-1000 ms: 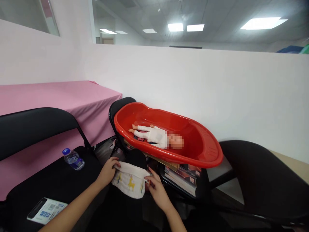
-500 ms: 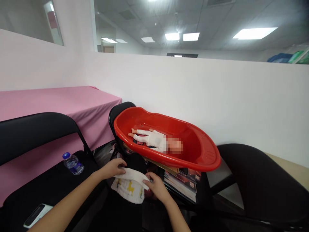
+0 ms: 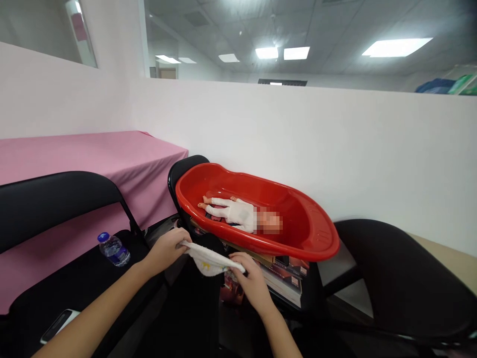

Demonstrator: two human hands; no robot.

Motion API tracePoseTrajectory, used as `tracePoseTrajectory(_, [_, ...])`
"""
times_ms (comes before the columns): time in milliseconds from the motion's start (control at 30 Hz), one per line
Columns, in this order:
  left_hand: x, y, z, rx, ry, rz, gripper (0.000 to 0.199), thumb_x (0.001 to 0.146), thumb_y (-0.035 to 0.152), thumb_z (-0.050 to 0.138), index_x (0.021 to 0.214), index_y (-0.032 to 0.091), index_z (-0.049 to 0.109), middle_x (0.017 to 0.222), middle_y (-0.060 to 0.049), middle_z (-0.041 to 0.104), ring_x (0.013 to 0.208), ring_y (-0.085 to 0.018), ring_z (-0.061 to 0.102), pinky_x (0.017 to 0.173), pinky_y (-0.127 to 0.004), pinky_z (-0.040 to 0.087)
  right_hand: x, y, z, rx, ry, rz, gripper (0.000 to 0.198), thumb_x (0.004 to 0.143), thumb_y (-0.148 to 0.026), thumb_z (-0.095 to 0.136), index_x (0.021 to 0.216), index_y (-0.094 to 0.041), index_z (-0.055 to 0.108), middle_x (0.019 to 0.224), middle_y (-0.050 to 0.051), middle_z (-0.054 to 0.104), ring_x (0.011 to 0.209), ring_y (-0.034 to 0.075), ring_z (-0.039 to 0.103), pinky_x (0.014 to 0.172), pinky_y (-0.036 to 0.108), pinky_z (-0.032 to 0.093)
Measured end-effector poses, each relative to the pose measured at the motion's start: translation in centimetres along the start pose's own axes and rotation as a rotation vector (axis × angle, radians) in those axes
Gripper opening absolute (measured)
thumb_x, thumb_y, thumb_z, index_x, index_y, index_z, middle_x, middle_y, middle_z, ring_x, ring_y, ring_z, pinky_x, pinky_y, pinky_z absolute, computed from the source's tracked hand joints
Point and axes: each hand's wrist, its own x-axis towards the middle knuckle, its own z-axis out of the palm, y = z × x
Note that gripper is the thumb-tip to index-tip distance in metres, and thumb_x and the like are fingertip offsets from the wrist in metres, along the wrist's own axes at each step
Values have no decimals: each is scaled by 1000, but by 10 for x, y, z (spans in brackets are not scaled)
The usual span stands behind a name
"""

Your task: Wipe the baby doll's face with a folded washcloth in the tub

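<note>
A small white cloth [image 3: 209, 259] with a yellow printed figure on it hangs between the person's two hands, stretched along its top edge and sagging in a soft fold below. It is held in the air just in front of the near rim of a red baby tub [image 3: 316, 233], lower than the rim and above the dark area between the chairs.

The left hand [image 3: 166, 247] pinches the cloth's left corner, fingers curled closed over the fabric, with the bare forearm running in from the lower left. The right hand [image 3: 250, 281] grips the right end, thumb and fingers closed on the edge, palm turned down and wrist angled in from the bottom of the view.

Inside the tub lies a doll [image 3: 233, 213] in white clothing, on its back, legs toward the left end. The tub rests on a stack of books [image 3: 286, 278]. To the left, a black folding chair [image 3: 55, 199] carries a small water bottle [image 3: 114, 249] with a blue cap and, near the bottom edge, a phone [image 3: 57, 325]. A pink-covered desk [image 3: 93, 154] stands behind the chair, against the white partition wall [image 3: 335, 144].
</note>
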Motion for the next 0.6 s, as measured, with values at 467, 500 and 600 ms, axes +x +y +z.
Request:
tracePoseTrajectory(467, [-132,-9,21,-181,-275,-399,20,90,32,61,103,24,75,108,-3,74,106,-26,67,97,-36,46,-111,14,43,132,-189,287,24,91,-49,71,97,-29,83,103,8,78,102,31,71,97,41,54])
tracePoseTrajectory(500, [-127,-8,19,-209,-253,-401,22,92,36,61,103,24,75,108,-4,75,107,-26,67,98,-36,46,-109,16,42,155,-168,311,28,90,-53,72,100,-29,83,106,8,78,105,31,71,99,42,54])
tracePoseTrajectory(600, [-107,-7,17,-260,-149,-433,31,91,46,62,104,22,76,106,-5,76,104,-28,67,95,-37,48,-96,23,39,224,-66,383,42,85,-62,76,106,-27,82,113,9,79,110,33,71,104,43,53])
